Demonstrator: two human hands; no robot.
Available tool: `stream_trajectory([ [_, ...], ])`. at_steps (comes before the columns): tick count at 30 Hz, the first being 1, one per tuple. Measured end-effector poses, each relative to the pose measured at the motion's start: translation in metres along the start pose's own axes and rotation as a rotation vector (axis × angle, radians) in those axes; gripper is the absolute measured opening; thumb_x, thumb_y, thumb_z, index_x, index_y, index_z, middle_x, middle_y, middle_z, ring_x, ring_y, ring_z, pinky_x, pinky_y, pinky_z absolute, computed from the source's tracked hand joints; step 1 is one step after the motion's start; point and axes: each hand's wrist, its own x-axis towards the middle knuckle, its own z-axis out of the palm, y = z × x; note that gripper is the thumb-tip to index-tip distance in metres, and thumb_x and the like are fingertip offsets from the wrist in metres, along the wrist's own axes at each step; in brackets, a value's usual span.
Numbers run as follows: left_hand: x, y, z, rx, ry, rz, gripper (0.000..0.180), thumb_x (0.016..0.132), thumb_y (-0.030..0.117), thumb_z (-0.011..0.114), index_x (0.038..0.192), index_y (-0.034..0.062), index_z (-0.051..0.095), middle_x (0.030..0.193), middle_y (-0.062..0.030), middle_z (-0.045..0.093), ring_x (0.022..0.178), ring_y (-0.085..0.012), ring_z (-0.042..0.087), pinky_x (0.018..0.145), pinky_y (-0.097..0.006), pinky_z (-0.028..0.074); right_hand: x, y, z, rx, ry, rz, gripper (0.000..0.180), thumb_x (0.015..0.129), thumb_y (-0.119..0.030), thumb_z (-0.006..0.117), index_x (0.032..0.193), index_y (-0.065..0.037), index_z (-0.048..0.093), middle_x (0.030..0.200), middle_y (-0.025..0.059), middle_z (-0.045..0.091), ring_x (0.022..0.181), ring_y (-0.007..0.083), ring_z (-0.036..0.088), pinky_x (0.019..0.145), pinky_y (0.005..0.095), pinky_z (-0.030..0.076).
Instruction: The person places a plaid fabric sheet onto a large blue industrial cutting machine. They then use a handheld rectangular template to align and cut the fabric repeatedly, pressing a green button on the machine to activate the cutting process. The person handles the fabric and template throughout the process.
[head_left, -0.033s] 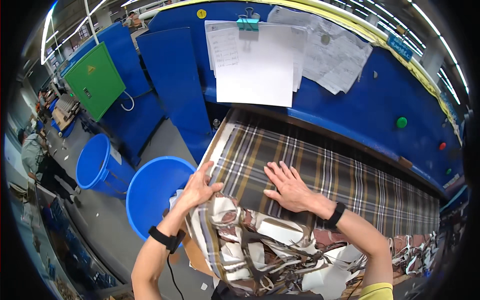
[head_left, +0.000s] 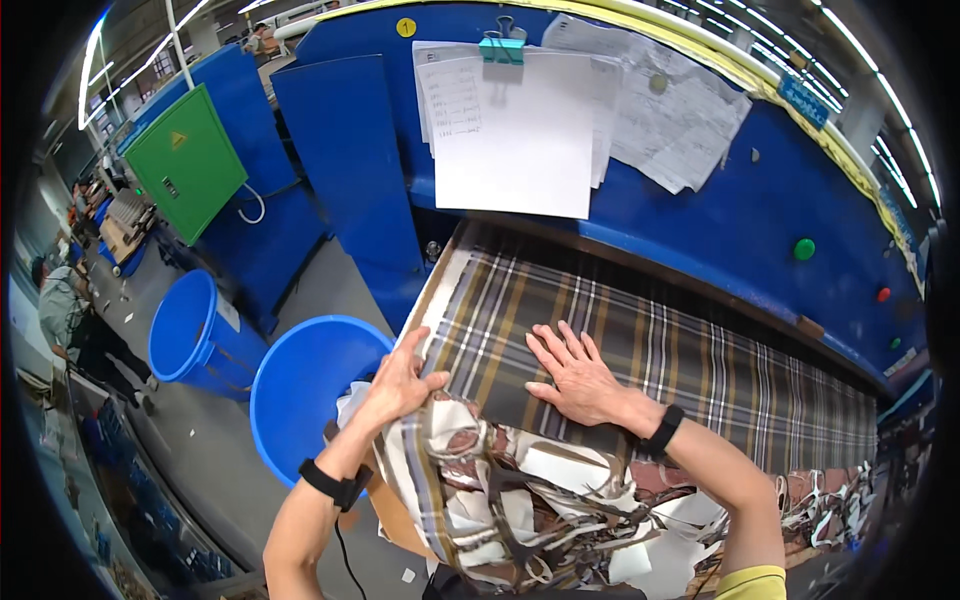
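Observation:
Dark plaid fabric (head_left: 690,370), crossed by white, mustard and purple-grey lines, lies flat on the bed of a blue machine. My right hand (head_left: 580,385) rests palm down on it, fingers spread. At the fabric's left edge is my left hand (head_left: 402,385), its thumb and forefinger apart and nothing visible held between them; its other fingers are partly hidden. Closer to me, a tangled heap of cut scraps (head_left: 540,500) in plaid, white and reddish brown hangs over the near side. A pale strip (head_left: 440,285) runs along the left border.
Beside the bed at left stand two blue bins (head_left: 310,400), the nearer one holding some pale scraps. The blue machine panel (head_left: 690,215) rises behind, with clipped papers (head_left: 515,140) and coloured buttons (head_left: 804,249). A green cabinet (head_left: 185,165) and a person (head_left: 75,315) are farther left.

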Motion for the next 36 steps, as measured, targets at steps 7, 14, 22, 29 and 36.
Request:
stream_trajectory([
  [7, 0.003, -0.012, 0.012, -0.075, -0.013, 0.108, 0.081, 0.078, 0.016, 0.078, 0.146, 0.0031, 0.036, 0.069, -0.0052, 0.048, 0.064, -0.0187, 0.051, 0.063, -0.037, 0.045, 0.042, 0.02, 0.006, 0.001, 0.053, 0.165, 0.075, 0.1, -0.061, 0.031, 0.158, -0.017, 0.014, 0.164, 0.0109, 0.01, 0.151, 0.0362, 0.007, 0.121, 0.0562, 0.009],
  [14, 0.024, -0.056, 0.02, -0.303, 0.03, 0.24, 0.083, 0.069, 0.008, 0.08, 0.141, -0.002, 0.04, 0.095, -0.0205, 0.072, 0.087, -0.0219, 0.071, 0.074, -0.034, 0.056, 0.079, 0.023, -0.018, 0.066, 0.044, 0.266, 0.08, 0.097, -0.062, 0.038, 0.156, -0.01, 0.022, 0.163, 0.0185, 0.012, 0.15, 0.0404, 0.008, 0.119, 0.0567, 0.015],
  [22, 0.014, -0.038, -0.005, -0.1, 0.115, 0.222, 0.079, 0.072, 0.011, 0.081, 0.141, 0.0007, 0.044, 0.099, -0.0171, 0.069, 0.088, -0.0204, 0.066, 0.076, -0.033, 0.053, -0.052, -0.02, -0.245, 0.003, 1.232, -0.218, 0.007, 0.085, -0.006, 0.065, 0.09, -0.003, 0.065, 0.09, 0.0165, 0.066, 0.08, 0.0363, 0.065, 0.072, 0.0437, 0.052],
  [29, -0.026, 0.018, 0.029, 0.021, 0.185, 0.299, 0.073, 0.079, 0.004, 0.076, 0.145, 0.0037, 0.043, 0.107, -0.0198, 0.069, 0.09, -0.026, 0.07, 0.076, -0.036, 0.055, -0.167, 0.162, -0.372, -0.449, 1.093, 0.563, 0.058, 0.097, -0.045, 0.055, 0.14, -0.005, 0.05, 0.114, 0.0226, 0.068, 0.111, 0.0299, 0.065, 0.095, 0.0405, 0.047],
  [36, -0.058, 0.015, 0.029, 0.466, 0.272, 0.665, 0.061, 0.075, -0.008, 0.059, 0.135, -0.0029, 0.051, 0.108, -0.0202, 0.066, 0.092, -0.033, 0.066, 0.08, -0.04, 0.055, -0.101, 0.187, -0.384, -0.473, 0.816, 0.504, 0.043, 0.098, -0.033, 0.059, 0.118, 0.005, 0.06, 0.1, 0.0138, 0.068, 0.095, 0.0211, 0.065, 0.084, 0.0343, 0.047],
])
